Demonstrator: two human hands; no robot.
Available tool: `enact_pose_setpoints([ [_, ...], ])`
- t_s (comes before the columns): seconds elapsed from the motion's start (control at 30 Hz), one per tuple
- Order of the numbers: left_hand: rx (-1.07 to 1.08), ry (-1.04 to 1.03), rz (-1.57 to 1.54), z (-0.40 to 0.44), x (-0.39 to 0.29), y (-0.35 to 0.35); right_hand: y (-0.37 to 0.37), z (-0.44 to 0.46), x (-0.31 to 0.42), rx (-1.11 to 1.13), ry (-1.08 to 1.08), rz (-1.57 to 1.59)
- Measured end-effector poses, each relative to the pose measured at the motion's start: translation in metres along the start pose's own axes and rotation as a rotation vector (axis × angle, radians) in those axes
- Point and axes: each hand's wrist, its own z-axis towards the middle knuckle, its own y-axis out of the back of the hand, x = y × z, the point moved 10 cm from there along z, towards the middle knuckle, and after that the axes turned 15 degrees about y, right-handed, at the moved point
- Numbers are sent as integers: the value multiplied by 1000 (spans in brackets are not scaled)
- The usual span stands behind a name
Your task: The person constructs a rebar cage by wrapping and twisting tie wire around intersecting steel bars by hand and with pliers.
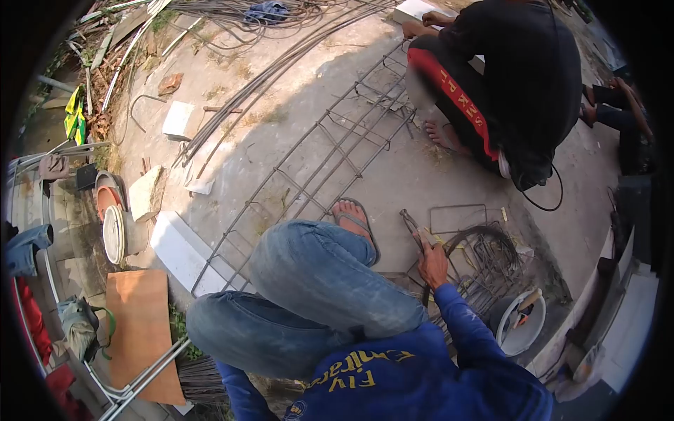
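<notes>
The left hand is out of view; its grip I cannot tell. Left of the right fingers (426, 251), the steel-bar frame (302, 190) lies on the ground (449, 175), cross-pieces apparently already set along it. Those fingers grasp pliers (410, 222). Rightward, a bent rectangle (458, 205) and wire tangle (516, 258) remain unattached.

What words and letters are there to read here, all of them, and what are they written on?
"Fly Emira…": on the blue shirt; the ending is lost in folds.
Yellow letters on the red stripe along the crouching person's leg: too unclear to quote.
Round badge on the shirt: too small to read.
</notes>
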Motion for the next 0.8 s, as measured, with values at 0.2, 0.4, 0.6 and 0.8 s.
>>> enact_pose_setpoints([
  [0.2,0,31,-23,-11,24,12,-29,-9,-11,-30,41,-250],
  [0.4,51,-97,-79,-5,-3,-13,10,19,24,-105,55,-12],
  [0.6,85,-19,-110,-36,60,-64,-12,53,32,4,11,400],
  [0.8,127,124,-146,-53,118,-65,-26,27,17,-16,93,280],
])
